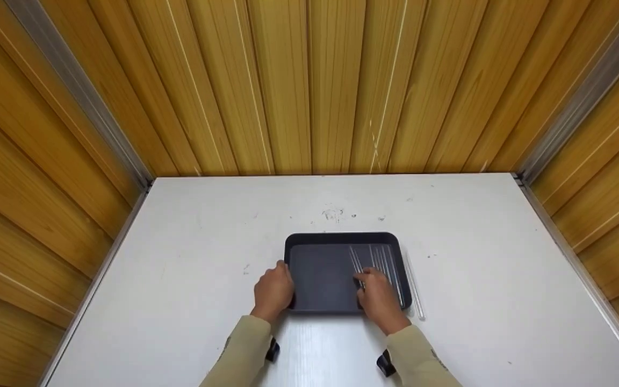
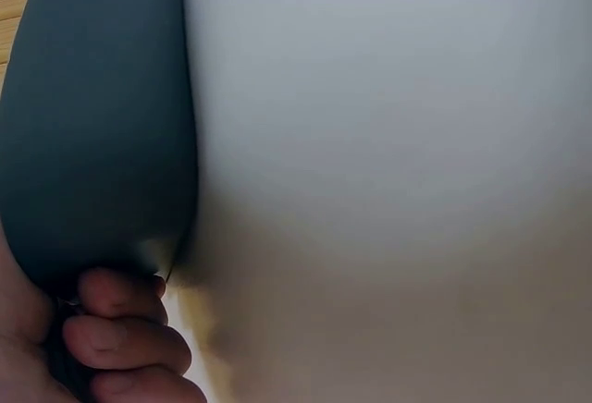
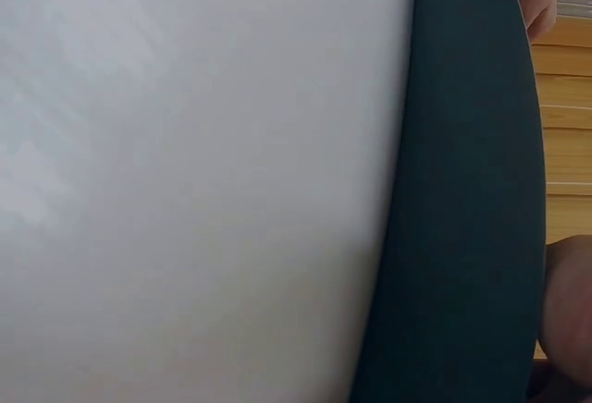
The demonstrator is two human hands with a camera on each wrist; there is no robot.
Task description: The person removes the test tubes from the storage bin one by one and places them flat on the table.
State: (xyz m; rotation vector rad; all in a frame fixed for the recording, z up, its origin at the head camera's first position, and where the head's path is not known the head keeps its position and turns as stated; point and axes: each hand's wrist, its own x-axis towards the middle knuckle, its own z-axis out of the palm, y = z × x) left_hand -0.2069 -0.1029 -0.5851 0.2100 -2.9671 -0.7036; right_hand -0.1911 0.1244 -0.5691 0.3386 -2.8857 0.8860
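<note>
A shallow dark grey tray [image 1: 320, 274] lies on a white table. My left hand [image 1: 274, 287] grips its left rim, and in the left wrist view the curled fingers [image 2: 129, 343] are round the tray's edge [image 2: 102, 135]. Inside the tray, toward its right side, several thin clear tubes [image 1: 387, 263] lie side by side. My right hand [image 1: 378, 294] is over the tray's near right part and pinches another clear tube [image 1: 354, 259], which slants a little apart from the row. The lower end of that tube is hidden by the fingers.
One more clear tube [image 1: 416, 287] lies on the white table [image 1: 202, 258], just outside the tray's right wall. Wood-patterned panels [image 1: 336, 86] rise behind the table and at both sides. Small dark marks [image 1: 333, 214] spot the tabletop beyond the tray.
</note>
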